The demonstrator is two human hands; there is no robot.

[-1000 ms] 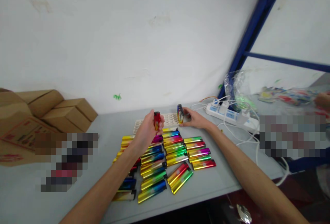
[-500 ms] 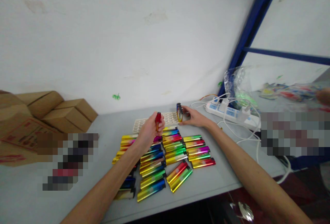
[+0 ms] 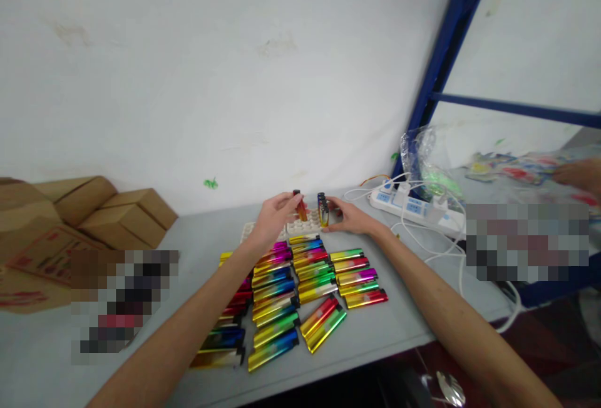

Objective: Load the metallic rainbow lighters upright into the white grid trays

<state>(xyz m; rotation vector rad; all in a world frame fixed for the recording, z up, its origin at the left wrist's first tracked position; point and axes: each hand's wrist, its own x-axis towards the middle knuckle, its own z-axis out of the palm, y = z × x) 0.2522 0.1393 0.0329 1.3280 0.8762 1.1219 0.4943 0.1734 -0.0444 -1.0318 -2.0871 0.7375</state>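
Nearest the table [image 3: 399, 326] edge, loose lighters [image 3: 282, 289] lie flat in rows, their long axes running mostly left to right. Beyond them, the left hand [image 3: 272, 219] pinches a red lighter [image 3: 299, 205] at its fingertips, tilted near upright, dark cap uppermost, just over the white tray [image 3: 300, 228]. The right hand [image 3: 345, 217] rests loosely curled against upright lighters [image 3: 322, 209] standing in that tray, just right of the red one. A power strip [image 3: 413, 211] lies farther right.
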